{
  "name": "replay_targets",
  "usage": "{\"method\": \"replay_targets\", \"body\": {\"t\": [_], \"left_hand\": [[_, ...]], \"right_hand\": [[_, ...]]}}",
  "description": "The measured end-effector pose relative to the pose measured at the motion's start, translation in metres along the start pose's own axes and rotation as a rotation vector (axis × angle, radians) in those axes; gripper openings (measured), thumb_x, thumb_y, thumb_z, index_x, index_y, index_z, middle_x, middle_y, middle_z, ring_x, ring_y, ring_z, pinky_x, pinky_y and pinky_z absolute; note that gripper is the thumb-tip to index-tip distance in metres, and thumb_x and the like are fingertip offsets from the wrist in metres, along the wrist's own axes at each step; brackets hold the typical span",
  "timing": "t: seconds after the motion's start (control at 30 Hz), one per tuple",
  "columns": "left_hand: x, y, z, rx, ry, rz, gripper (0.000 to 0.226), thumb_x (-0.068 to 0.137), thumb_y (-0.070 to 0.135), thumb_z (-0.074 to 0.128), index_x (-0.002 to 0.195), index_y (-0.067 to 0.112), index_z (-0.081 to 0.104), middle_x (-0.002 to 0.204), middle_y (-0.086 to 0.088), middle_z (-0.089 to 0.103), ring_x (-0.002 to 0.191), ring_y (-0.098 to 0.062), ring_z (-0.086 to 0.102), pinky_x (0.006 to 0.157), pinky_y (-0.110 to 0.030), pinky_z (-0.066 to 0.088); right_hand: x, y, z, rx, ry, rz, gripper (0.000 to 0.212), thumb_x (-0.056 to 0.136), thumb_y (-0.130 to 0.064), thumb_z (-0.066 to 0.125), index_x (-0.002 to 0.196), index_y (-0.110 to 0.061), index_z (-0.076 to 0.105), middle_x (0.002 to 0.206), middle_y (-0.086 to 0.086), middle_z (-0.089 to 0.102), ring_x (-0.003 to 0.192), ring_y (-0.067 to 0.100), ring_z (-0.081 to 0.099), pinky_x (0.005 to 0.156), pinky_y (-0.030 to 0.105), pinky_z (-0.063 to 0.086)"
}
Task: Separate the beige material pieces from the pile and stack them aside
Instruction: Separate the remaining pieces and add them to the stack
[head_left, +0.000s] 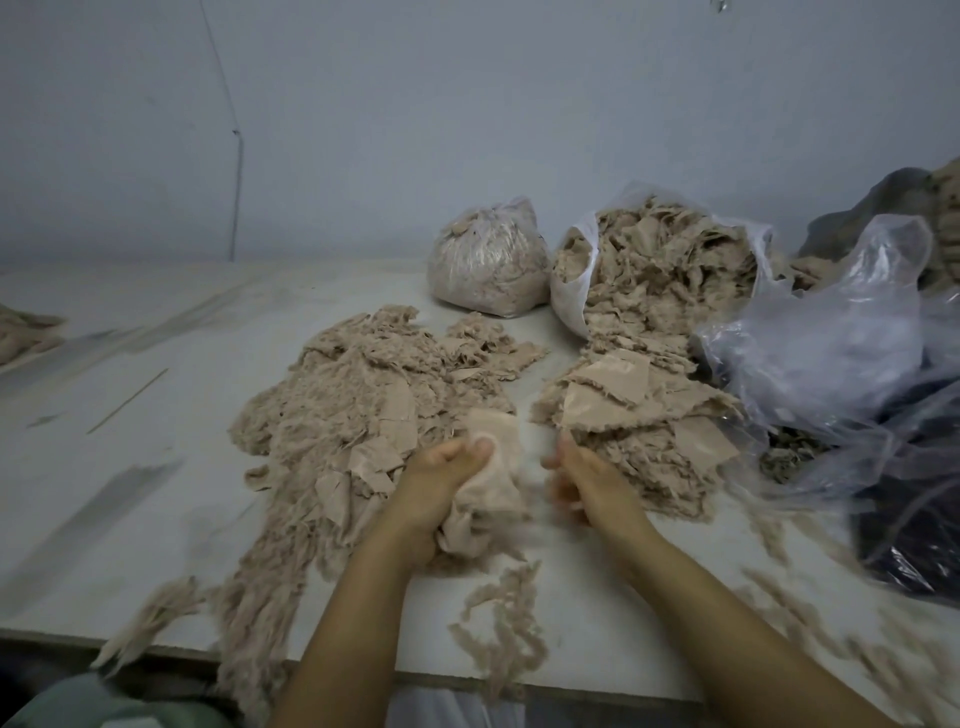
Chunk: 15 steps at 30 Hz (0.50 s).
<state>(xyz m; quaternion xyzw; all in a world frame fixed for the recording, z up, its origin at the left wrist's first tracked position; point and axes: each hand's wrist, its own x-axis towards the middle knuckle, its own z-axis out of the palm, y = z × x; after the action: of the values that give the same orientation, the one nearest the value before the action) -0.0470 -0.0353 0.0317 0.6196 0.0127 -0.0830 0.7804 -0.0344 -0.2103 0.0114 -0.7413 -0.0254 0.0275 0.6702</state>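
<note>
Head cam shows this job is somewhere in the middle, I'd say: a stack of flat beige pieces (634, 410) is already built up right of centre, but the big fluffy pile (363, 395) left of centre still has plenty of flat scraps mixed in, and an open plastic bag (670, 265) of the same stuff spills out in the upper right. Left hand (441, 488) is gripping a bunch of beige pieces (488, 478) at centre frame, thumb pressed on top. Right hand (582, 483) sits just beside it, fingers curled, but it's blurred, so I can't tell whether it holds anything.
</note>
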Motion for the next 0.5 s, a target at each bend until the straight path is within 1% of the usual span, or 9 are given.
{"method": "replay_targets", "body": {"t": [0.03, 0.07, 0.1, 0.17, 0.23, 0.3, 0.37, 0.43, 0.5], "left_hand": [[-0.002, 0.001, 0.005, 0.046, -0.089, -0.008, 0.021, 0.078, 0.026, 0.067, 0.087, 0.007, 0.067, 0.074, -0.013, 0.069, 0.061, -0.022, 0.065, 0.053, -0.026, 0.052], [-0.004, 0.003, 0.009, 0.100, -0.159, -0.008, 0.017, 0.078, 0.024, 0.068, 0.083, 0.008, 0.070, 0.074, -0.013, 0.069, 0.060, -0.020, 0.066, 0.053, -0.025, 0.053], [-0.006, 0.003, 0.010, 0.155, -0.200, -0.014, 0.012, 0.079, 0.023, 0.069, 0.076, 0.011, 0.072, 0.071, -0.011, 0.069, 0.058, -0.018, 0.065, 0.051, -0.023, 0.052], [-0.010, 0.004, 0.005, 0.232, -0.185, -0.026, 0.024, 0.082, 0.025, 0.068, 0.059, 0.018, 0.069, 0.061, -0.009, 0.066, 0.047, -0.014, 0.060, 0.045, -0.021, 0.047], [-0.010, 0.003, -0.004, 0.283, -0.133, -0.050, 0.030, 0.082, 0.032, 0.068, 0.055, 0.019, 0.065, 0.058, -0.013, 0.062, 0.042, -0.016, 0.055, 0.044, -0.020, 0.042], [-0.007, -0.001, -0.013, 0.292, -0.064, -0.066, 0.031, 0.081, 0.036, 0.068, 0.060, 0.015, 0.060, 0.058, -0.015, 0.059, 0.042, -0.019, 0.051, 0.044, -0.020, 0.038], [-0.004, -0.006, -0.026, 0.363, 0.087, -0.053, 0.033, 0.086, 0.035, 0.064, 0.063, 0.014, 0.052, 0.054, -0.011, 0.054, 0.040, -0.017, 0.045, 0.040, -0.018, 0.032], [-0.002, -0.013, -0.038, 0.407, 0.272, -0.026, 0.032, 0.092, 0.031, 0.058, 0.066, 0.012, 0.055, 0.059, -0.012, 0.056, 0.046, -0.017, 0.047, 0.042, -0.020, 0.033], [-0.003, -0.015, -0.039, 0.400, 0.344, 0.009, 0.033, 0.093, 0.035, 0.055, 0.072, 0.010, 0.060, 0.070, -0.012, 0.064, 0.058, -0.020, 0.054, 0.051, -0.025, 0.038]], "right_hand": [[0.001, -0.006, 0.008, 0.056, -0.087, 0.018, 0.045, 0.086, -0.059, 0.051, 0.081, -0.016, 0.064, 0.064, 0.000, 0.062, 0.060, 0.017, 0.057, 0.055, 0.024, 0.046], [0.004, -0.012, 0.014, 0.116, -0.145, 0.019, 0.046, 0.080, -0.059, 0.057, 0.083, -0.015, 0.067, 0.069, 0.004, 0.062, 0.064, 0.020, 0.057, 0.057, 0.025, 0.046], [0.007, -0.016, 0.019, 0.161, -0.136, 0.002, 0.045, 0.078, -0.054, 0.064, 0.085, -0.011, 0.069, 0.073, 0.007, 0.062, 0.067, 0.022, 0.056, 0.061, 0.027, 0.044], [0.015, -0.019, 0.021, 0.197, 0.052, -0.074, 0.042, 0.084, -0.038, 0.069, 0.093, 0.003, 0.064, 0.080, 0.012, 0.057, 0.075, 0.023, 0.050, 0.069, 0.033, 0.039], [0.022, -0.016, 0.020, 0.201, 0.201, -0.166, 0.035, 0.090, -0.028, 0.065, 0.086, 0.006, 0.059, 0.074, 0.009, 0.054, 0.071, 0.020, 0.047, 0.068, 0.036, 0.038], [0.025, -0.015, 0.022, 0.149, 0.276, -0.228, 0.029, 0.091, -0.030, 0.063, 0.079, -0.004, 0.060, 0.068, 0.003, 0.051, 0.066, 0.016, 0.045, 0.065, 0.033, 0.037], [0.027, -0.014, 0.020, 0.186, 0.391, -0.241, 0.029, 0.093, -0.033, 0.060, 0.071, -0.013, 0.056, 0.057, -0.004, 0.046, 0.056, 0.012, 0.041, 0.057, 0.030, 0.033], [0.033, -0.016, 0.009, 0.252, 0.505, -0.235, 0.032, 0.095, -0.034, 0.057, 0.065, -0.021, 0.055, 0.049, -0.012, 0.047, 0.049, 0.008, 0.041, 0.052, 0.030, 0.033], [0.039, -0.019, 0.004, 0.228, 0.514, -0.259, 0.033, 0.096, -0.035, 0.054, 0.064, -0.027, 0.054, 0.053, -0.011, 0.051, 0.052, 0.008, 0.046, 0.055, 0.032, 0.037]]}}
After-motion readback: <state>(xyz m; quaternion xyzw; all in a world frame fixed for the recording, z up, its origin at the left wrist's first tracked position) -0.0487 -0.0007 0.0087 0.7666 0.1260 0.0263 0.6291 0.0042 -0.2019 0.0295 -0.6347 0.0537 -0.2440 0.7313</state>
